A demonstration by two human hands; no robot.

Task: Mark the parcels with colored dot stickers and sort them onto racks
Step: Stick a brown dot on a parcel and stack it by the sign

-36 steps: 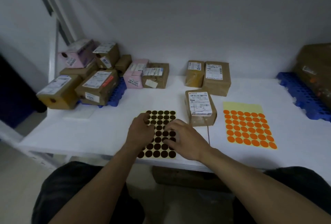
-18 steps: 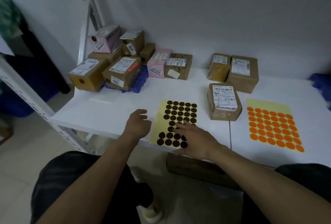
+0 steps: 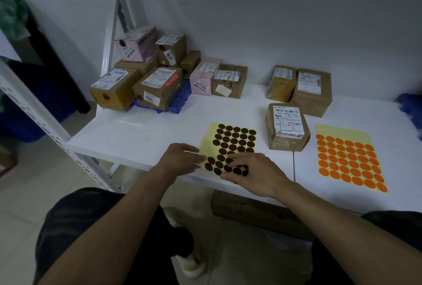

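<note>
Head view: white counter [image 3: 148,134]. Brown dot sticker sheet [image 3: 233,138] lies flat near front edge. Left hand [image 3: 180,159], fingers straight, rests on sheet's left edge. Right hand [image 3: 255,170], fingers spread and relaxed, touches dots in lower rows. Labelled parcel [image 3: 286,128] just right of sheet. Orange dot sticker sheet [image 3: 349,159] further right. Parcel pile [image 3: 157,79] back left, on blue pallet [image 3: 182,93].

Plain white wall [image 3: 296,11]; pale tiled floor [image 3: 34,193]
</note>
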